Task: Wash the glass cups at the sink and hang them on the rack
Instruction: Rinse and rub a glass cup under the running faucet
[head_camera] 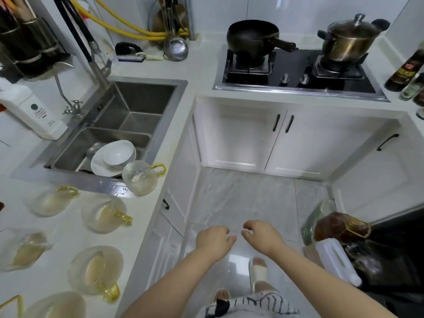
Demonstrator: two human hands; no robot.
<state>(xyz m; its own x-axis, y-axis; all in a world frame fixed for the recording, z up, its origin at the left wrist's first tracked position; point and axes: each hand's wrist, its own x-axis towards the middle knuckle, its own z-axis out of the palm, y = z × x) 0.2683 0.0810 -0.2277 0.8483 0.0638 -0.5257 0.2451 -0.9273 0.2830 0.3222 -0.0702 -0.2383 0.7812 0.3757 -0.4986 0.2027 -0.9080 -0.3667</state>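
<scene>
Two empty hands, our left hand (214, 241) and right hand (261, 236), hover loosely open over the floor. Amber-handled glass cups (101, 213) wait on the white surface (142, 216) at nine o'clock, one cup (140, 177) at the sink (146, 154) corner. We should probably grip that handle firmly.

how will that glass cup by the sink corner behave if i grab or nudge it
The glass cup sits at the sink's front rim near the counter edge, so a nudge might tip it off. Water drops lie beside it, so it is probably slippery. It looks like thin textured glass, likely fragile; its yellow handle seems the safest hold.
</scene>
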